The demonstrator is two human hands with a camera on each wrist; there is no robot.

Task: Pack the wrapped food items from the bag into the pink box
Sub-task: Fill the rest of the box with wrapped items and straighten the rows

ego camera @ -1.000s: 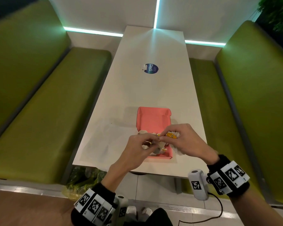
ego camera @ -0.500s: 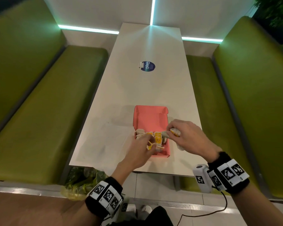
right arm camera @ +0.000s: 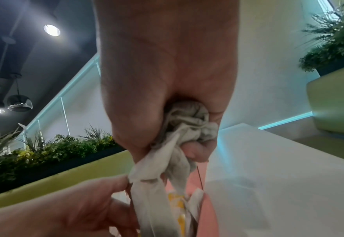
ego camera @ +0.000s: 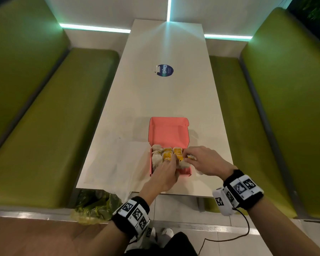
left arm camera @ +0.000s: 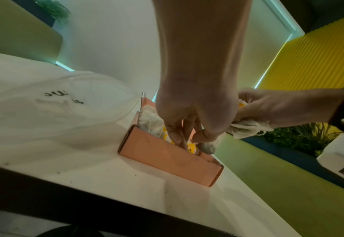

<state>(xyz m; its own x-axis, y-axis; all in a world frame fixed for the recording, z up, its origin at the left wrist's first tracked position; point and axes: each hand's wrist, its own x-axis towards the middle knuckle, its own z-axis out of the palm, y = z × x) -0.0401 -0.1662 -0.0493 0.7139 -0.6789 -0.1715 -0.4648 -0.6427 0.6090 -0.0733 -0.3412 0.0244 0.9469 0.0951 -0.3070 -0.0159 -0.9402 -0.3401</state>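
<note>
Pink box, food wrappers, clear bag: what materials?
Pink box: looks like matte thin cardboard, with folded flaps and crisp creased corners.
Food wrappers: thin paper, crumpled and twisted in the right hand; some printed yellow.
Clear bag: probably glossy thin plastic film, translucent and limp.

Café booth, green benches (ego camera: 44,126), long white table (ego camera: 164,98), planters (right arm camera: 45,152)

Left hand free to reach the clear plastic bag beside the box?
Probably yes: the bag lies flat just left of the pink box, nothing between, though the left hand is busy with its fingers in the box.
</note>
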